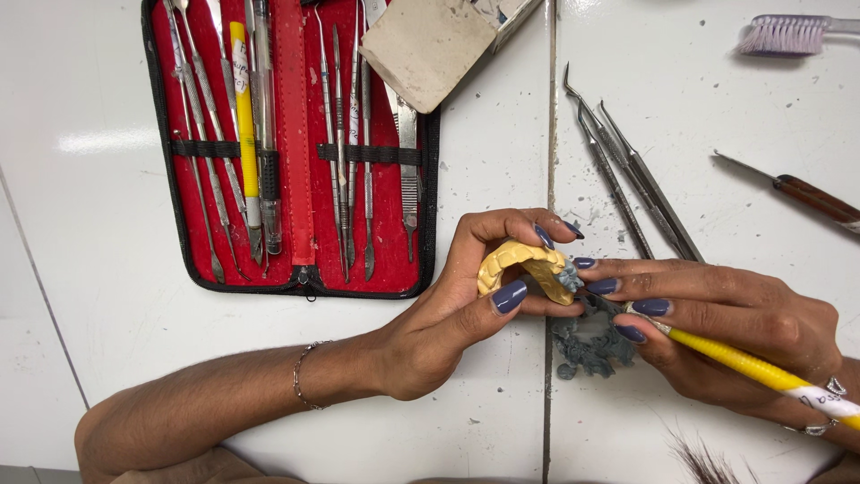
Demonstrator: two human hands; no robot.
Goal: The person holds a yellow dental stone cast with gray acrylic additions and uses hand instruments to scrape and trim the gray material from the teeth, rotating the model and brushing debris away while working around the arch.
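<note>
**2 hands on a yellow tooth model**

The left hand curls shut around a yellow tooth model, thumb on its near side, fingers over the top, holding it just above the white table. The right hand pinches a yellow-handled tool, its tip meeting the model's grey end. A lump of grey wax scraps lies under both hands. Behind them – an open red tool case, 3 loose metal picks, a knife and a toothbrush.
</note>
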